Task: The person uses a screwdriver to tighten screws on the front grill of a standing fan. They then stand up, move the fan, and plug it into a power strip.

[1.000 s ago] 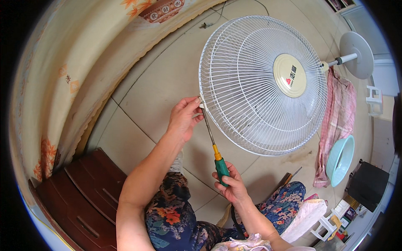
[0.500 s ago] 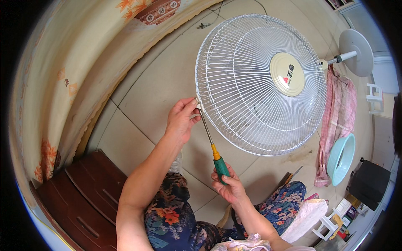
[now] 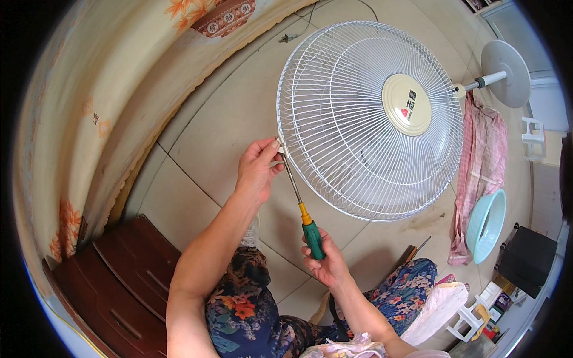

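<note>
A white wire-caged pedestal fan (image 3: 358,119) lies on its side in front of me, its cream centre cap facing up. My left hand (image 3: 258,167) pinches a small white clip (image 3: 282,145) on the near-left rim of the cage. In my right hand (image 3: 328,262) is a screwdriver (image 3: 311,235) with a green and yellow handle. Its long metal shaft slants up to the clip, and the tip is at or behind the clip, hidden by it. My right fingers wrap around the lower handle.
Right of the fan lie a pink checked cloth (image 3: 480,173) and a light-blue basin (image 3: 486,227). The fan's round base (image 3: 507,71) stands at far right. A dark wooden drawer unit (image 3: 119,274) is at lower left, beneath a patterned curtain (image 3: 101,119). A power plug (image 3: 287,38) rests on the tiles.
My right hand's fingers have shifted slightly on the screwdriver handle, which seems turned a little. The left hand keeps its pinch at the rim.
</note>
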### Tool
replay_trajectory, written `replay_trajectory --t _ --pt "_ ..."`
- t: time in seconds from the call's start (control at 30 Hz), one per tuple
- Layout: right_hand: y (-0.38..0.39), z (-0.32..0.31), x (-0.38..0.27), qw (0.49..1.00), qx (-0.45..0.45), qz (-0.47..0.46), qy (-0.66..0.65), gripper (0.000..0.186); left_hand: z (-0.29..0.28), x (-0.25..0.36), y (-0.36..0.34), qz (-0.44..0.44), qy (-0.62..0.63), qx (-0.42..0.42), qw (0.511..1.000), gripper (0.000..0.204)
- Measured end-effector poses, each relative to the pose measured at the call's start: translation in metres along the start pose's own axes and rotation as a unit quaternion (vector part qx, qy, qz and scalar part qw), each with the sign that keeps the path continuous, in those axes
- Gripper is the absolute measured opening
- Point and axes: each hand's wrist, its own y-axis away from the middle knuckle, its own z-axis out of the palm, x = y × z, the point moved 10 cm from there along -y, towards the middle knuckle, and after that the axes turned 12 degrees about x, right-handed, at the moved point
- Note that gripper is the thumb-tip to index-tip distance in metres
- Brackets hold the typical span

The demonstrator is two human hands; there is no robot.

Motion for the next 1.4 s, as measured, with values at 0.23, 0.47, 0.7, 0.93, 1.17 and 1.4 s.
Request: replay_trajectory --t 0.23,0.47,0.7,0.93,1.17,1.4 --pt "-0.009 -0.017 0.008 0.998 0.006 0.027 -0.052 0.028 0.0 0.0 0.002 0.01 0.001 -0.003 1.0 0.016" --pt "-0.01 -0.014 0.004 0.996 0.001 0.052 -0.068 0.024 -0.001 0.0 -0.001 0.018 0.011 0.002 1.0 0.017" --pt "-0.007 -0.014 -0.003 0.999 0.019 -0.027 0.024 0.026 0.003 0.002 0.003 0.029 0.016 -0.004 0.999 0.016" --pt "-0.001 -0.002 -0.001 0.996 0.01 0.069 -0.057 0.03 0.0 0.004 0.002 0.034 0.007 0.007 0.999 0.016" --pt "0.0 -0.006 -0.022 0.98 0.026 -0.155 0.118 0.036 0.002 0.0 0.003 0.027 0.015 0.011 0.999 0.016" --pt "-0.005 -0.003 0.013 0.991 -0.027 0.102 -0.081 0.039 0.005 0.006 0.004 0.047 -0.004 0.007 0.999 0.016"
